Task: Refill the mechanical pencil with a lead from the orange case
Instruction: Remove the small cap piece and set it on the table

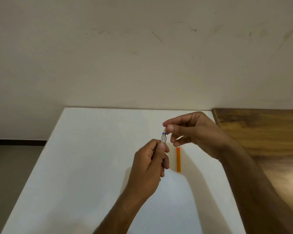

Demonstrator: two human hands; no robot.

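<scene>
Both hands busy: left hand (pixel 149 159) grips pencil (pixel 163 137) upright, right hand (pixel 193 130) pinches its cap end. Case (pixel 178 159) lies on table (pixel 91 149), untouched. Next I think: pull cap off gently.

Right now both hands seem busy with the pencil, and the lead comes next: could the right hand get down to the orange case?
Probably yes. The orange case lies uncovered on the white table, just below the right hand, with nothing between them. That hand would first have to let go of the pencil top it pinches.
</scene>
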